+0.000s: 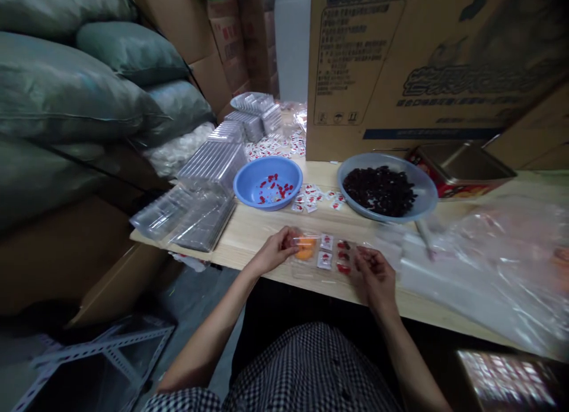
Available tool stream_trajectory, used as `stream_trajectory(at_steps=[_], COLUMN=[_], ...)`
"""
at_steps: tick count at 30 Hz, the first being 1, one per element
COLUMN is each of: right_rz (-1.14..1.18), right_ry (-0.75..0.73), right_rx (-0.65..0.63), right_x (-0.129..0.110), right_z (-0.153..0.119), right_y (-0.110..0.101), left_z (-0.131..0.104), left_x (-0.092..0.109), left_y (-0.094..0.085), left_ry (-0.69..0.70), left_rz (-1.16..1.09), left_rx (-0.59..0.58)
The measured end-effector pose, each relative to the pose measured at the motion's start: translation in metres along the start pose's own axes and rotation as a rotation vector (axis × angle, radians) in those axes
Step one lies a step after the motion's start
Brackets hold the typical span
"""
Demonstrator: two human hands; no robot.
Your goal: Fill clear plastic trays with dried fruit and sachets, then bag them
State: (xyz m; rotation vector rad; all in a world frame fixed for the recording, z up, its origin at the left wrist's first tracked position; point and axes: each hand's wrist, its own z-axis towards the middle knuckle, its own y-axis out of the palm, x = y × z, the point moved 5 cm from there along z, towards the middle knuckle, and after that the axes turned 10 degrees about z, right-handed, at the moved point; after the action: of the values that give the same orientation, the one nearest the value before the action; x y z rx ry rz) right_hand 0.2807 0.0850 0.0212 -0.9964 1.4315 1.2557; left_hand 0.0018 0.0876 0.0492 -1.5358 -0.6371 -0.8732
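Note:
A clear plastic tray (331, 274) lies at the table's front edge between my hands. Orange pieces (305, 247) fill its left part, two white packets (325, 252) sit in the middle, and red and dark pieces (344, 258) are in the right part. My left hand (281, 249) pinches the tray's left end, fingers pressed together. At the right end, my right hand (377, 274) has curled fingers closed on the tray's edge.
A blue bowl (248, 184) holds red pieces, a wider bowl (427, 201) dark pieces. Stacked clear trays (216, 160) stand left. Small packets (311, 195) lie between the bowls. Plastic bags (498, 270) cover the right side. A large carton (400, 74) and a tin (466, 169) stand behind.

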Motion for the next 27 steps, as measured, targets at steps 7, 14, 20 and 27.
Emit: stream_trajectory(at_steps=[7,14,20,27], right_rz=[-0.256,-0.660,-0.848,-0.202], right_ry=[-0.068,-0.209,-0.199,0.084], right_rx=[0.069,-0.040,-0.056,-0.086], right_x=[0.038,0.039,0.035,0.042], right_z=[0.038,0.063,0.071,0.044], right_y=[-0.001,-0.001,0.010,-0.005], left_z=[0.046,0.056,0.047,0.013], left_x=[-0.037,-0.042,-0.034,-0.027], left_y=[0.021,0.013,0.014,0.040], left_ry=[-0.071,-0.170,-0.291,-0.173], left_rz=[0.094,0.325,0.531,0.110], left_rx=[0.280,0.356,0.361,0.308])
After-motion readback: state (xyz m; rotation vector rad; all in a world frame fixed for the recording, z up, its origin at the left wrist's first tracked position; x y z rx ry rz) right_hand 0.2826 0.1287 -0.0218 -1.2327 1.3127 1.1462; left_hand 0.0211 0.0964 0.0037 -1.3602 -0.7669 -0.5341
